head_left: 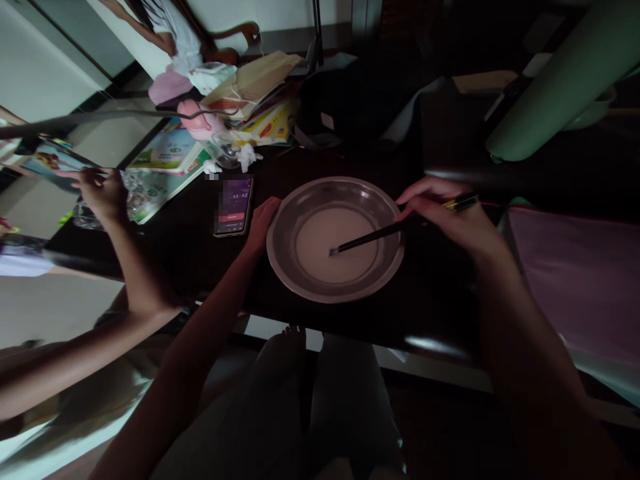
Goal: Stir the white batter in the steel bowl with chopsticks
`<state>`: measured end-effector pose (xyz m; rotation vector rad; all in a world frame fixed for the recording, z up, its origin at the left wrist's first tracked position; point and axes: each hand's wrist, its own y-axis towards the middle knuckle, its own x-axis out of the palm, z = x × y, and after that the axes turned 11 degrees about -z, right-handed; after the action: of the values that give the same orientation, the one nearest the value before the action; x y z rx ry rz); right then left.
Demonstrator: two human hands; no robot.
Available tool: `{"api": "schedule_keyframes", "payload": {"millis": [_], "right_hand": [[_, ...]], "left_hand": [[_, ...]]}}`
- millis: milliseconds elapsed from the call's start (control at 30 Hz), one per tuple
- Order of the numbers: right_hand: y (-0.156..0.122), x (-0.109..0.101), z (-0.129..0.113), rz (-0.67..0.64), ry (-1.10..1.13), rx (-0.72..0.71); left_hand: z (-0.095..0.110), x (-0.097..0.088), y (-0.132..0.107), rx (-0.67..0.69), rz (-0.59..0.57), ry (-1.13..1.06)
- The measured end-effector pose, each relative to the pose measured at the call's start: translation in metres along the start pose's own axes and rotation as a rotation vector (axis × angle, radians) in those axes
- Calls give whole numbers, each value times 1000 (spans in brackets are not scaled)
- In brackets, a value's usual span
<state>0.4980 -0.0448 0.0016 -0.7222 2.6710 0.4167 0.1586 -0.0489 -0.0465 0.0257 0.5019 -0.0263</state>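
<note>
A round metal basin with pale, cloudy liquid in it stands on the dark table in front of me. My left hand is against the basin's left rim and steadies it, its fingertips partly hidden behind the wall. In my right hand, at the right rim, are black chopsticks with gold-marked upper ends. They slant down to the left over the rim, and their pale tips lie close together in the liquid near the middle of the basin.
A lit phone lies left of the basin. Beyond are crumpled tissues, books and a dark bag. A co-worker's hand is raised at the left. A pinkish-purple item lies at the right, below a green cylinder.
</note>
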Motion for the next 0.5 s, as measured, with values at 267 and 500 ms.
{"api": "schedule_keyframes", "payload": {"millis": [267, 500], "right_hand": [[-2, -6, 4, 127, -2, 33], [0, 2, 0, 17, -8, -26]], "left_hand": [[0, 3, 1, 11, 36, 5], [-4, 2, 3, 33, 36, 12]]}}
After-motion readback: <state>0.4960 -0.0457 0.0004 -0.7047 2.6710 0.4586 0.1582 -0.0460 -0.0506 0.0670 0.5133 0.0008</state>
